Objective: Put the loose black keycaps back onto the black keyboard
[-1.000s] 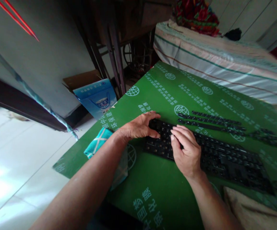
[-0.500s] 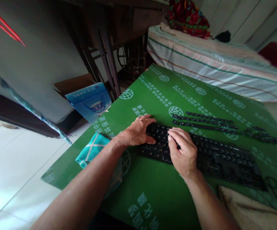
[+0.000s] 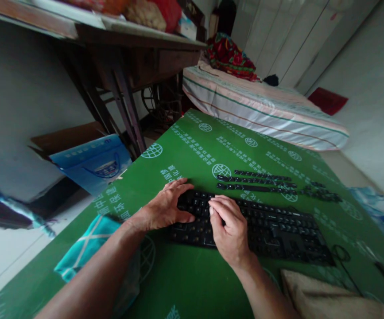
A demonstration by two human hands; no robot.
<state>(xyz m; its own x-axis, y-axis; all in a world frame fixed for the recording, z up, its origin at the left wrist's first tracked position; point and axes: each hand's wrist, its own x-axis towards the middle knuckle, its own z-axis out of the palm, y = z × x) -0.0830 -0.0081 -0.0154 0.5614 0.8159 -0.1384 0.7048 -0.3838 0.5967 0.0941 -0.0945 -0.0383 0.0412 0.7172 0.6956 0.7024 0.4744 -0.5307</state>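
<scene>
A black computer keyboard [image 3: 265, 230] lies on the green tabletop, many keycaps off its near and right parts. My left hand [image 3: 165, 204] grips its left end, thumb on the keys and fingers curled at the far corner. Over the left-middle keys, my right hand [image 3: 230, 228] is closed in a pinch; whatever its fingertips hold is too small or hidden to make out. Behind the keyboard, loose keycaps [image 3: 261, 180] lie in rows, with a further cluster of keycaps [image 3: 323, 192] to their right.
A turquoise cloth [image 3: 88, 246] lies by my left forearm. Near the right front are a brown folded cloth [image 3: 331, 294] and a cable [image 3: 347, 270]. A blue box [image 3: 94, 164] stands left of the green table [image 3: 192, 146]; a bed [image 3: 261, 104] and a dark wooden desk [image 3: 138, 57] are behind.
The view has tilted up and turned right, so the scene sits lower and further left. Both hands keep nearly the same places on the keyboard, the right still pinched.
</scene>
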